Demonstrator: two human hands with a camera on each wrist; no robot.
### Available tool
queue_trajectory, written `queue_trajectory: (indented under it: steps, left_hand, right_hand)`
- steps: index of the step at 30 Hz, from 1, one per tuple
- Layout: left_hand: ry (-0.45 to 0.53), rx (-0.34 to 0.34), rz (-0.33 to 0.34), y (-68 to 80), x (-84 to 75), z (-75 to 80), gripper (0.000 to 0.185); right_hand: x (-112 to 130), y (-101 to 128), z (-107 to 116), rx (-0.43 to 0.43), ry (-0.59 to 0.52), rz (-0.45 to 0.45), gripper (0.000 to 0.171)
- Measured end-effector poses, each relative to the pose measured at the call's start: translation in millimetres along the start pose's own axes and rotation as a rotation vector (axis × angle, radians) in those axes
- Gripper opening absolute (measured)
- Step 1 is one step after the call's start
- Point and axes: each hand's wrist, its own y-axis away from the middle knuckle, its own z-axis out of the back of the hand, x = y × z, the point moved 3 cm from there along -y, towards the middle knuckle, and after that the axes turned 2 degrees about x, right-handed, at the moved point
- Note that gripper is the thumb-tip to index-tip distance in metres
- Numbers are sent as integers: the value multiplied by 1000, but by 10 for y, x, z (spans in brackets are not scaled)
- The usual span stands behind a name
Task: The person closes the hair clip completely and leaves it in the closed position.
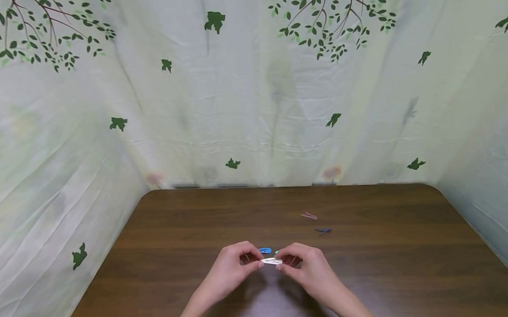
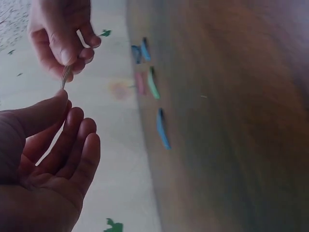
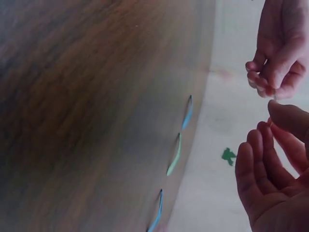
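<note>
Pale leaf-print curtain (image 1: pixel 243 93) behind, brown worktop (image 1: pixel 408 255) below it. Left hand (image 1: pixel 231 267) at 9 o'clock of the white hair clip, right hand (image 1: pixel 311 269) at 3 o'clock; each grip is nearly closed, thumb and index finger pinching one end. White hair clip (image 1: pixel 272 261) spans the gap between them, held above the worktop. Other clips lie on the worktop: pink clip (image 1: pixel 308 216) between 1 and 2 o'clock of the white one, dark blue clip (image 1: pixel 323 231) at 2, both splayed; blue clip (image 1: pixel 264 250) near 11; green clip (image 1: pixel 276 252) near 1, mostly hidden by the right hand. Step in hand, judged: two-handed work on the white clip, probably flexing it; snapped or unsnapped, can't tell. Next move likely calls for steady pinches and controlled finger pressure.
</note>
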Motion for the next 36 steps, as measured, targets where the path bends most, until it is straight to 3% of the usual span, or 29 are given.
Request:
queue_trajectory:
  steps: [14, 23, 36]
  left_hand:
    - [-31, 86, 62, -2, 265, -81, 6]
    - [-186, 68, 11, -66, 368, -65, 9]
    - [-230, 141, -3, -137, 489, -43, 11]
  right_hand:
    - [-135, -137, -163, 159, 68, -141, 11]
    - [-240, -245, -262, 216, 88, -152, 10]
    - [-329, -341, -317, 261, 140, -114, 11]
